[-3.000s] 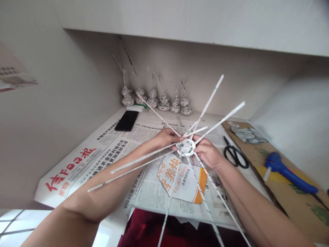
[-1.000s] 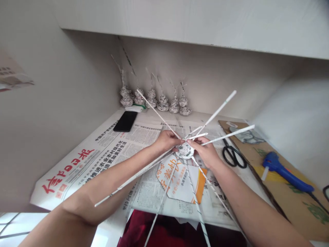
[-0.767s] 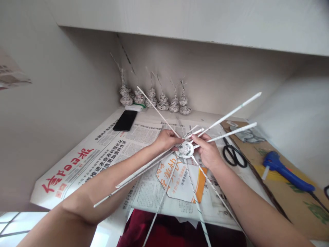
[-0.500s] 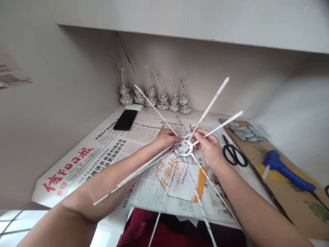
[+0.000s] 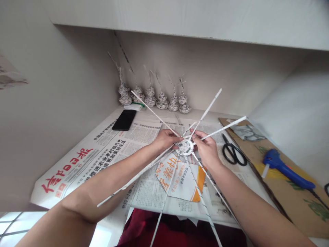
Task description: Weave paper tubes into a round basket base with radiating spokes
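Between my hands is a small round woven base of rolled newspaper [image 5: 184, 147], with long thin paper sticks radiating from it on all sides. My left hand [image 5: 167, 140] is closed on the base's left edge, thumb on top. At the far right edge my right hand [image 5: 205, 145] pinches a paper stick [image 5: 207, 109] close to where it leaves the base. Another paper stick [image 5: 226, 127] passes over the right hand toward the right. Below the base lies a cut piece of printed card [image 5: 180, 180] in white and orange.
Newspaper sheets [image 5: 102, 164] cover the table. A black phone [image 5: 124, 120] lies at the left. Several gourd-shaped woven paper pieces [image 5: 162, 101] stand along the back wall. Black-handled scissors [image 5: 233, 152] and a blue glue gun [image 5: 288, 169] on cardboard [image 5: 272, 202] are at the right.
The base has turned slightly, and the two sticks on the right have swung lower and rightward. My right fingers have closed in nearer to the rim. My left hand keeps its hold.
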The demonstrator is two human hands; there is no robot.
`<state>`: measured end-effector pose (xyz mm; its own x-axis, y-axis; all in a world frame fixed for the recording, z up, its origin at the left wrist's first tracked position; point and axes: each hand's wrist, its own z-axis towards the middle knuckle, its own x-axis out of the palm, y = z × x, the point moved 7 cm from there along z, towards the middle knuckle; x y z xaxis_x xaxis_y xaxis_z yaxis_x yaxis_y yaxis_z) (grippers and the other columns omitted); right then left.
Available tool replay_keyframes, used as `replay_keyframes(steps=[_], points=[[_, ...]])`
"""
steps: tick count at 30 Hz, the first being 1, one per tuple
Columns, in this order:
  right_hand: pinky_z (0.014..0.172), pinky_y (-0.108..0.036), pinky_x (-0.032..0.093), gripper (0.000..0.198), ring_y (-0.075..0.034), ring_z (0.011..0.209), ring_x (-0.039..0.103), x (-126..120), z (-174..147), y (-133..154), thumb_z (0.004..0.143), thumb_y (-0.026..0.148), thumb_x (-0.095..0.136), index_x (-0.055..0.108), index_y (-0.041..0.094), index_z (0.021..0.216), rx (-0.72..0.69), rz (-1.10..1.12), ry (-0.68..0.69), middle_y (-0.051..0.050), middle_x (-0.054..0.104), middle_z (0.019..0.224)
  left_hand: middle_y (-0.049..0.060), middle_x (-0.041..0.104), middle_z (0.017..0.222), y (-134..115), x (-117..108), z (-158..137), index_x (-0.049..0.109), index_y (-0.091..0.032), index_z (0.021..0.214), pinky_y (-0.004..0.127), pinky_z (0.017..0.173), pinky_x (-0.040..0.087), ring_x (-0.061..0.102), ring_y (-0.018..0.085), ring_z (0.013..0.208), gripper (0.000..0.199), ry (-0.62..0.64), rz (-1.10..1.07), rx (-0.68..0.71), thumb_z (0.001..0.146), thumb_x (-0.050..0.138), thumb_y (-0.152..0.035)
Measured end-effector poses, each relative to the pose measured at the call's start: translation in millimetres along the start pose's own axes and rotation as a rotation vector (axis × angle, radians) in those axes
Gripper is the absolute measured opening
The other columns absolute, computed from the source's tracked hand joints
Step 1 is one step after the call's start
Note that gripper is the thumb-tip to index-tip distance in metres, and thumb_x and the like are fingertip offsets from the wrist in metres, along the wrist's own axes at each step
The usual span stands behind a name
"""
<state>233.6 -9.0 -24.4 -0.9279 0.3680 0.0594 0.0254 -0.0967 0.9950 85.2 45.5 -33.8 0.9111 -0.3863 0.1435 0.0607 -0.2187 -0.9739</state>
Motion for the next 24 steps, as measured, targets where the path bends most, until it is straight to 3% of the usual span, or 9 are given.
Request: replay_keyframes(steps=[8, 14, 20, 24], points=[[0.046, -0.028, 0.047, 0.041, -0.017, 0.056, 0.061, -11, 3, 0, 0.070, 0.039, 0.070, 0.070, 0.018, 0.105, -0.031, -0.006, -0.121, -0.005, 0.071, 0.074, 0.002, 0.064, 0.063, 0, 5, -2, 0.065, -0.011, 0.069, 0.023, 0.051, 0.053, 0.059, 0.011, 0.055, 0.019, 0.037, 0.013, -0.026, 0.064, 0.080, -0.020], [0.049, -0.029, 0.051, 0.050, -0.017, 0.062, 0.063, -7, 3, 8, 0.068, 0.042, 0.073, 0.064, 0.025, 0.114, -0.026, 0.060, -0.057, -0.001, 0.069, 0.083, -0.001, 0.060, 0.058, 2, -2, 2, 0.062, -0.012, 0.065, 0.023, 0.050, 0.051, 0.057, 0.010, 0.053, 0.018, -0.034, -0.004, -0.005, 0.064, 0.079, -0.019], [0.049, -0.027, 0.050, 0.033, -0.015, 0.061, 0.064, -4, 0, 12, 0.067, 0.040, 0.076, 0.056, 0.025, 0.088, 0.013, 0.192, 0.006, 0.002, 0.068, 0.091, -0.001, 0.063, 0.066, -9, -15, 1, 0.067, -0.012, 0.070, 0.022, 0.050, 0.051, 0.058, 0.010, 0.057, 0.010, -0.097, -0.026, 0.013, 0.067, 0.076, -0.016], [0.049, -0.026, 0.049, 0.031, -0.015, 0.059, 0.062, 3, 0, 3, 0.066, 0.041, 0.078, 0.061, 0.021, 0.083, 0.049, 0.103, 0.079, 0.000, 0.068, 0.075, 0.000, 0.064, 0.067, -11, -15, 1, 0.069, -0.012, 0.072, 0.021, 0.050, 0.051, 0.058, 0.010, 0.057, 0.007, -0.070, -0.024, 0.017, 0.069, 0.074, -0.015]])
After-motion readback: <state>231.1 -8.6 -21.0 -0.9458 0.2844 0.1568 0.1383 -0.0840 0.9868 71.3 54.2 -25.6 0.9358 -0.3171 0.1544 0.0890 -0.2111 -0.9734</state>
